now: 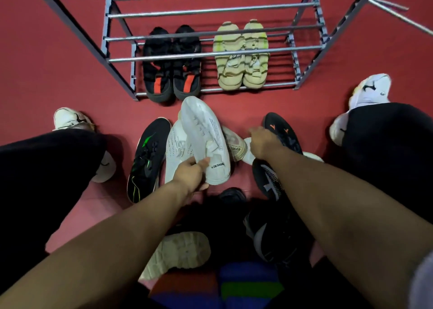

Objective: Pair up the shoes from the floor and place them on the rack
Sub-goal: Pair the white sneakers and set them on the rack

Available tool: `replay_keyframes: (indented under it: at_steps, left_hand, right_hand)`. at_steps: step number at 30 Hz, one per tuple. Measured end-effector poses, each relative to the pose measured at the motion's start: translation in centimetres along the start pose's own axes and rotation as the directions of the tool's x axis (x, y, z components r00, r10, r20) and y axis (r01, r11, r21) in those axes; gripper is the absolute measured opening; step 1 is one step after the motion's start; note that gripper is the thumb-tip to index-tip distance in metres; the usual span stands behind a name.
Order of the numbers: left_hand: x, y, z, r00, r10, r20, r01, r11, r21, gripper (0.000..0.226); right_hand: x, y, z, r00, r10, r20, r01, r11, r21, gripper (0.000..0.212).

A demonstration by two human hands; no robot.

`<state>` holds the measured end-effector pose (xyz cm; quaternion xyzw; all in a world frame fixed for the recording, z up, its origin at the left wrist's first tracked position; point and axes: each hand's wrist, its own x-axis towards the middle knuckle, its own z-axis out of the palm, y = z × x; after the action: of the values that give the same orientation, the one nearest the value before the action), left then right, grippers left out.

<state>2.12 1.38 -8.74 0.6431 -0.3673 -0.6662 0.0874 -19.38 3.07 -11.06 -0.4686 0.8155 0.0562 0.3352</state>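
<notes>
My left hand [191,175] grips the heel of a white sneaker [203,130] and holds it tilted above the floor, toe toward the metal shoe rack [210,53]. A second white sneaker [177,154] lies just under it. My right hand [262,142] reaches down with curled fingers onto a white shoe [236,144] with printed letters; whether it grips it is unclear. The rack's bottom shelf holds a black pair with red tabs [172,64] and a beige pair [242,55].
On the red floor lie a black shoe with green marks [147,163], a black shoe with orange marks [283,130], a black and grey shoe [267,179], a white chunky sole [180,252] and dark shoes [269,233]. My own legs and white sneakers flank the pile.
</notes>
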Motion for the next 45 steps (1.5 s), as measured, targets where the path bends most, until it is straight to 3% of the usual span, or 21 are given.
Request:
replay_keyframes:
  at_steps: [4,10,14,16,21,26,29,31,32,33,34,35,38,42,45]
  left_hand:
    - [0.6,-0.6,-1.1,0.999,-0.033,-0.01,0.033,0.999,0.013,0.023]
    - [1.5,-0.2,-1.6,1.0,-0.03,0.002,0.03,0.998,0.052,0.014]
    - [1.9,0.2,-2.3,0.999,-0.021,-0.041,0.023,0.999,0.033,0.046]
    - [1.8,0.7,-2.5,0.998,-0.018,-0.065,0.02,0.999,0.035,0.046]
    - [0.9,1.3,-3.3,0.993,0.029,-0.118,-0.035,0.998,-0.05,0.063]
    - [-0.8,1.6,-4.9,0.972,0.119,-0.204,-0.148,0.98,-0.132,0.045]
    - [-1.8,1.6,-6.3,0.943,0.196,-0.27,-0.247,0.953,-0.173,0.024]
    - [-2.1,1.7,-7.2,0.929,0.217,-0.3,-0.29,0.93,-0.226,0.02]
    - [-2.2,1.9,-7.5,0.925,0.219,-0.311,-0.302,0.919,-0.253,0.022]
    - [-2.1,2.0,-7.9,0.926,0.214,-0.312,-0.303,0.913,-0.274,0.024]
    - [-2.2,2.2,-8.1,0.931,0.204,-0.302,-0.294,0.91,-0.294,0.026]
    - [-2.2,2.3,-8.3,0.934,0.201,-0.294,-0.29,0.909,-0.298,0.024]
    - [-2.2,2.6,-7.8,0.94,0.212,-0.266,-0.288,0.913,-0.29,0.018]
    - [-2.0,2.0,-6.1,0.962,0.203,-0.184,-0.243,0.941,-0.234,0.02]
    - [-2.4,1.8,-4.2,0.97,0.229,-0.087,-0.242,0.952,-0.187,0.017]
  right_hand:
    - [1.5,-0.2,1.0,0.996,-0.007,0.091,0.033,0.955,-0.296,0.049]
    - [2.5,-0.9,0.0,0.991,0.063,0.12,0.0,0.886,-0.463,0.042]
    - [2.0,-0.4,-3.3,0.992,0.123,-0.034,-0.123,0.85,-0.512,0.038]
    - [0.8,0.3,-6.1,0.979,0.123,-0.166,-0.191,0.844,-0.502,0.038]
    - [-4.0,-1.7,-11.9,0.948,-0.101,-0.303,-0.058,0.879,-0.474,0.04]
    - [-7.3,-8.9,-12.4,0.887,-0.273,-0.372,0.1,0.9,-0.424,0.034]
    - [-7.1,-12.0,-10.0,0.905,-0.173,-0.388,0.081,0.967,-0.243,0.032]
    - [-6.0,-12.8,-8.0,0.962,-0.004,-0.273,0.057,0.981,0.187,0.038]
    - [-5.6,-13.1,-7.4,0.993,0.033,-0.111,0.027,0.866,0.499,0.041]
    - [-5.3,-13.2,-6.9,0.999,-0.002,0.051,-0.036,0.675,0.737,0.041]
    - [-5.0,-13.2,-6.7,0.988,-0.064,0.141,-0.087,0.521,0.849,0.042]
    - [-4.9,-12.9,-6.7,0.983,-0.105,0.15,-0.087,0.456,0.886,0.046]
    - [-5.5,-11.2,-6.6,0.997,-0.027,0.07,-0.044,0.551,0.834,0.032]
    - [-7.7,-8.8,-5.0,0.946,-0.028,0.324,-0.271,0.484,0.832,0.034]
    - [-8.9,-7.7,-2.4,0.936,-0.102,0.338,-0.237,0.527,0.816,0.043]
